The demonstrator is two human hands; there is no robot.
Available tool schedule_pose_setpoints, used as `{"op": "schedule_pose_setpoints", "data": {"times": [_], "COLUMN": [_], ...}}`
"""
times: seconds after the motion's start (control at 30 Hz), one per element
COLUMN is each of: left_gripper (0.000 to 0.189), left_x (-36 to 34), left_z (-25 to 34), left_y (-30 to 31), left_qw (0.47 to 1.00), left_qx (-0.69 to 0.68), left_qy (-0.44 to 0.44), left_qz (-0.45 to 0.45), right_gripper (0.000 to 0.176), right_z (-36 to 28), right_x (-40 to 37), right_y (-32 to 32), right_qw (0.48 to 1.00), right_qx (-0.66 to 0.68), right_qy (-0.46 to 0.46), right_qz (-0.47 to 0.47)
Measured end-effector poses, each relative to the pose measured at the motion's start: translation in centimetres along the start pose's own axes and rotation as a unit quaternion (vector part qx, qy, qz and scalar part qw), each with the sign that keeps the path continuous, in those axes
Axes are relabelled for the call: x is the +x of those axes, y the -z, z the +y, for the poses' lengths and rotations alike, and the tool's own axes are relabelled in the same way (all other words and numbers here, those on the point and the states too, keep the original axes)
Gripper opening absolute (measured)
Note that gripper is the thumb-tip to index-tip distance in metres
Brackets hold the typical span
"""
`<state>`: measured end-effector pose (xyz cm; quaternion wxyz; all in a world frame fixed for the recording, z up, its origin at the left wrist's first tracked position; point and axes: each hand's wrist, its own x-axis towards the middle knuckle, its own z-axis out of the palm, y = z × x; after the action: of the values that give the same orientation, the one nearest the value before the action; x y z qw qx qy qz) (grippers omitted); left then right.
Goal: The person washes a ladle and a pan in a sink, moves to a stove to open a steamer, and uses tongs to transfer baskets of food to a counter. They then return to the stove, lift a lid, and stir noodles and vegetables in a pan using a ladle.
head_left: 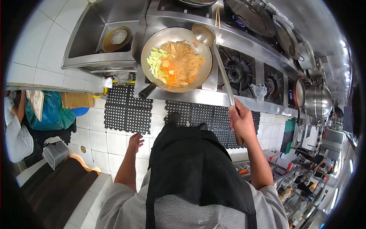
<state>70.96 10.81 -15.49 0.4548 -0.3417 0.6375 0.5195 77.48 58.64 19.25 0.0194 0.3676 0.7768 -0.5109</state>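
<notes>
My right hand (242, 119) is wrapped round the long handle of a metal ladle (204, 35). The ladle's bowl rests at the upper right rim of a wok (146, 42). In the wok lie thin brown noodles (192, 63), shredded green cabbage (156, 63) and orange carrot strips (170, 78). The wok sits on the stove with its dark handle (147, 91) pointing toward the lower left. My left hand (135, 143) hangs below that handle, apart from it, with its fingers spread and nothing in them.
Left of the wok, a steel sink (84, 42) holds a pan (124, 41). A burner (235, 70) and a crumpled cloth (259, 91) are to the right. Chopsticks (217, 17) lie behind the ladle. Pans (255, 19) and a large pot (319, 100) line the back. Another person (19, 141) is at far left.
</notes>
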Motion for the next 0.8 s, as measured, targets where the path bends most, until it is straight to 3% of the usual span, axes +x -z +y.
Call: {"op": "schedule_pose_setpoints", "data": {"times": [0.13,0.2,0.23,0.27,0.37,0.47,0.63,0.73,0.8], "left_gripper": [0.06,0.059,0.058,0.057,0.053,0.05,0.054,0.054,0.053], "left_x": [0.0,-0.2,-0.3,-0.4,-0.4,-0.4,-0.2,-0.1,-0.2], "left_z": [-0.1,0.0,-0.2,-0.3,-0.8,-0.8,-0.8,-0.8,-0.8], "left_y": [-0.1,-0.1,-0.1,-0.1,-0.2,0.4,1.4,1.3,1.0], "left_qw": [1.0,1.0,1.0,1.0,1.0,1.0,1.0,1.0,1.0], "left_qx": [-0.002,-0.007,-0.01,-0.011,-0.001,0.012,0.003,-0.004,-0.004], "left_qy": [0.0,0.0,0.001,0.003,0.011,0.015,0.011,0.009,0.012], "left_qz": [-0.003,-0.001,-0.001,-0.002,0.003,0.009,0.008,0.015,0.022], "right_gripper": [0.043,0.03,0.033,0.035,0.042,0.046,0.047,0.044,0.039], "right_z": [2.9,0.4,0.4,0.5,1.4,0.4,-1.8,-2.7,-3.5], "right_x": [-0.3,-2.5,-3.1,-3.4,-2.7,-2.4,-3.1,-3.3,-3.3], "right_y": [-1.0,-1.5,-1.5,-1.4,-1.6,-1.8,0.3,1.0,0.8], "right_qw": [0.991,0.978,0.934,0.857,0.623,0.556,0.706,0.793,0.873], "right_qx": [-0.133,0.044,0.213,0.373,0.634,0.693,0.592,0.515,0.403], "right_qy": [0.025,-0.164,-0.227,-0.283,-0.355,-0.358,-0.312,-0.237,-0.204], "right_qz": [0.016,-0.123,-0.173,-0.216,-0.288,-0.288,-0.234,-0.222,-0.184]}}
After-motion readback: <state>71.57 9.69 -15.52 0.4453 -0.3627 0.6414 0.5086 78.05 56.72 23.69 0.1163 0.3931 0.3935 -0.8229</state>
